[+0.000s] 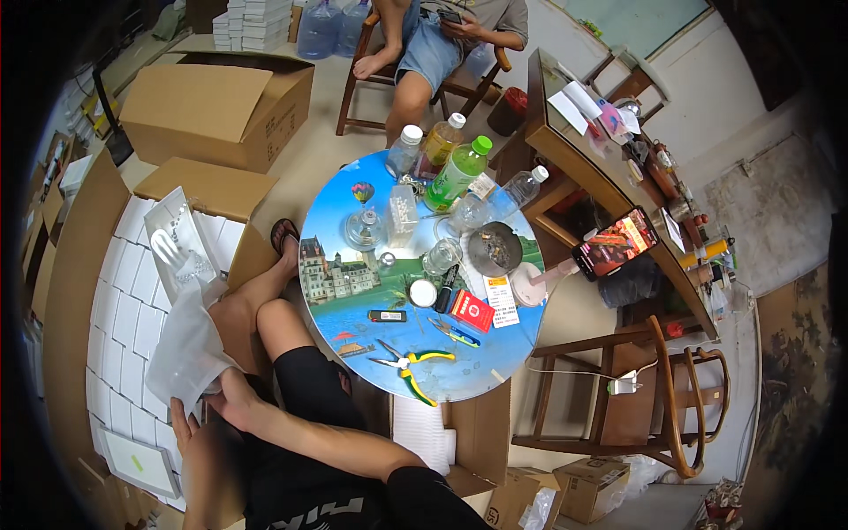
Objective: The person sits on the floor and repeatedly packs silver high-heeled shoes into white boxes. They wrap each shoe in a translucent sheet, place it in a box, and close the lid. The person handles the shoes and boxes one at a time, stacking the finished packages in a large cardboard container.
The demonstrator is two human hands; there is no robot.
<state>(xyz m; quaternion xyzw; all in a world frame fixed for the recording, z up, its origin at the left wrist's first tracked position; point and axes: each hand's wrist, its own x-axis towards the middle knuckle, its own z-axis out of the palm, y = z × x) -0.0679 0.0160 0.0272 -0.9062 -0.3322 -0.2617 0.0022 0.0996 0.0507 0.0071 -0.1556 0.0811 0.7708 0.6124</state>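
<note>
Both hands work the same clear plastic bag (181, 340): left hand (184, 422) props it from underneath, fingers spread, while the right hand (231, 396) pinches its lower edge, probably to keep the mouth steady. Just above that grip, a white part (173, 250) pokes out. Further right, pliers (408, 364) lie on the round surface (353, 329).

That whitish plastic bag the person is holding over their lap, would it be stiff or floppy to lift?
Probably floppy: the plastic bag droops in soft folds from where the right hand grips its lower edge. It looks thin and translucent, so likely light for its size. The flat white piece sticking out of its top holds its shape, so that part may be stiffer and could slide out if tipped.
</note>
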